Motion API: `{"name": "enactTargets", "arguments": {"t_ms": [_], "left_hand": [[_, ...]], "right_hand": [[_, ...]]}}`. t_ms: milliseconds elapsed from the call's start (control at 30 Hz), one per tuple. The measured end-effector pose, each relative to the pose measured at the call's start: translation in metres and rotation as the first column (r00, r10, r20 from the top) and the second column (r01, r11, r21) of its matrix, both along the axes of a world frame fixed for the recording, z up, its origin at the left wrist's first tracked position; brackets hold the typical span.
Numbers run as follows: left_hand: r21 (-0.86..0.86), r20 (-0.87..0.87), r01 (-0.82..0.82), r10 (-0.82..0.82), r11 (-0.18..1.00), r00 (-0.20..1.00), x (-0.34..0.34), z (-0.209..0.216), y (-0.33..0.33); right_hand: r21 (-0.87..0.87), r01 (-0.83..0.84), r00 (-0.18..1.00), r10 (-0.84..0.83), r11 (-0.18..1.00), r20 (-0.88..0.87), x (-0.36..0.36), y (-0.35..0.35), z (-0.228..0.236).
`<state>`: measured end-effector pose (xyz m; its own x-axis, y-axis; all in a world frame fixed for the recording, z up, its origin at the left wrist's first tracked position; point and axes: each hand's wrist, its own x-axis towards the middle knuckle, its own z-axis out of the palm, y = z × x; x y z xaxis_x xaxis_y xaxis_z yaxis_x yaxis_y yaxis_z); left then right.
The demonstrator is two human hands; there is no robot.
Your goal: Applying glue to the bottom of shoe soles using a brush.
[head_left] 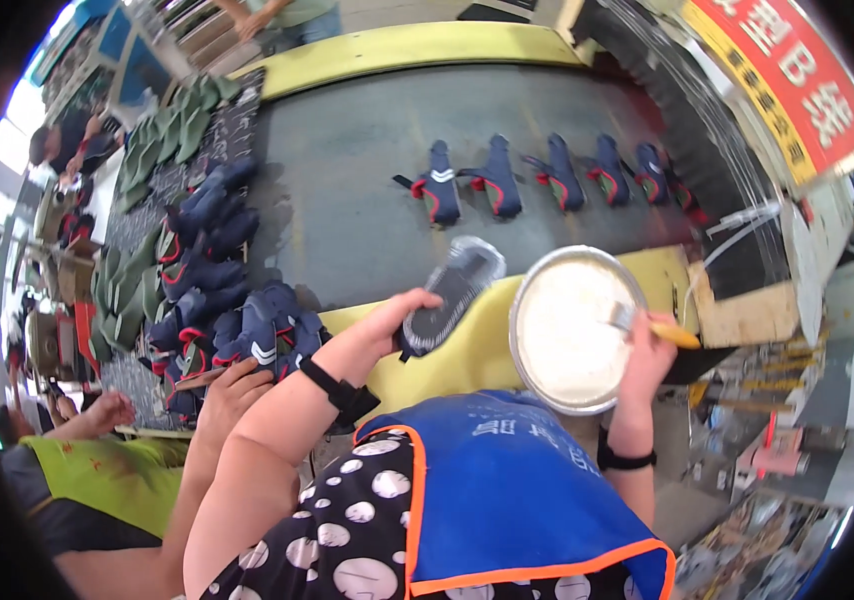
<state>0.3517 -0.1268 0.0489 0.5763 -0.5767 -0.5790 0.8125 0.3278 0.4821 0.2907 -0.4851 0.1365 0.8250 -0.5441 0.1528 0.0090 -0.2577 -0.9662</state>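
Observation:
My left hand [399, 320] grips a dark shoe upper [452, 290], turned so its underside faces up. A whitish, shiny coating shows round the edge of that underside, heaviest at the toe end. In my right hand [649, 355] is a brush [675, 334] with a yellow handle. Its bristle end is over the near-right part of a round metal basin [515, 350], at or just above the white liquid [569, 325] inside; contact I cannot tell. The basin stands to the right of the shoe upper, on the yellow ledge [397, 375] in front of me.
Several dark blue shoe uppers with red trim [500, 185] stand in a row on the dark belt [347, 160]. More navy shoe uppers [209, 240] are heaped at the left, near green shoe-shaped pieces [117, 290]. A co-worker's hand [235, 392] touches the heap's near end.

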Motion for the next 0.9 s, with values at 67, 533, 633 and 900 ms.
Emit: {"name": "enactTargets", "arguments": {"t_ms": [67, 533, 633, 900], "left_hand": [[0.046, -0.147, -0.241, 0.245, 0.97, 0.958, 0.033, -0.027, 0.014], [0.937, 0.308, -0.288, -0.079, 0.198, 0.948, 0.191, -0.142, 0.076], [0.975, 0.136, -0.127, -0.042, 0.18, 0.99, 0.191, -0.12, 0.055], [0.97, 0.076, -0.193, -0.564, -0.15, 0.822, 0.142, -0.027, 0.23]], "right_hand": [[-0.009, 0.063, 0.998, -0.063, 0.998, -0.011, -0.012, -0.021, -0.004], [-0.148, 0.337, 0.928, -0.354, 0.93, -0.113, -0.01, -0.03, 0.014], [-0.193, 0.278, 0.949, -0.301, 0.941, -0.098, 0.003, -0.039, 0.011], [-0.253, -0.072, 0.995, 0.051, 0.965, -0.087, 0.068, 0.016, 0.02]]}}
